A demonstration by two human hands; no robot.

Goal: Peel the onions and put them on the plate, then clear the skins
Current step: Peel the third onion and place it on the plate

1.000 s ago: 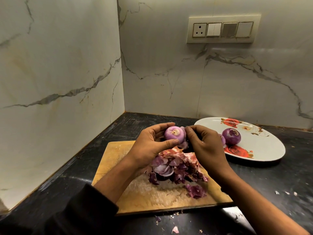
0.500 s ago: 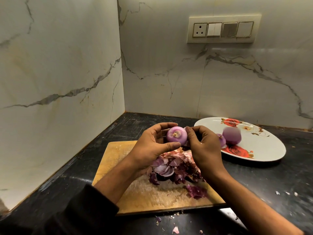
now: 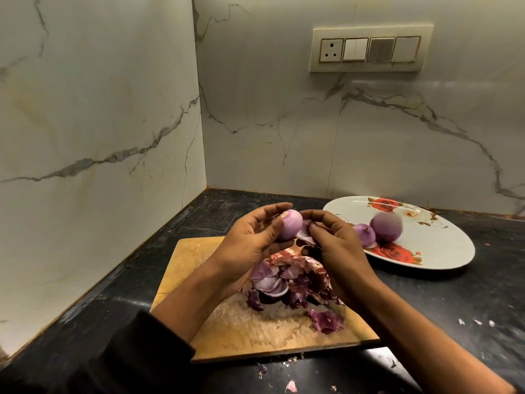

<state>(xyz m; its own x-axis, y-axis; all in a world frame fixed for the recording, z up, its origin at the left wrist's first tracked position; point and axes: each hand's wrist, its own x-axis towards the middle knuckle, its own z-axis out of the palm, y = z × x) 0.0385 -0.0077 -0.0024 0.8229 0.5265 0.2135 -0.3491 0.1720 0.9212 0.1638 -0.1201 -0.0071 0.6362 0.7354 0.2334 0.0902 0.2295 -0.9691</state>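
I see the onion (image 3: 289, 228) held up above the wooden cutting board (image 3: 199, 260), cupped in my left hand (image 3: 250, 243) with the fingers curled round its far side and the thumb under it. It looks almost bare, pale purple and smooth. My right hand (image 3: 335, 245) sits just beside it, thumb and fingertips pinching a loose flap of skin (image 3: 305, 234) that hangs off the onion's right side.

Below both hands a pile of skins (image 3: 289, 282) lies on the board, reddish and purple, with one separate purple scrap (image 3: 326, 321) nearer the board's front edge. A few tiny flakes lie on the black countertop (image 3: 454, 308) in front of the board and off to the right.

To the right, on the counter, the white plate (image 3: 443, 251) with red rose prints carries two peeled onions (image 3: 386, 230), touching each other; the larger one is blurred.

On the marble wall behind is a switch panel (image 3: 370, 49) with one socket. I can read no writing or brand anywhere.
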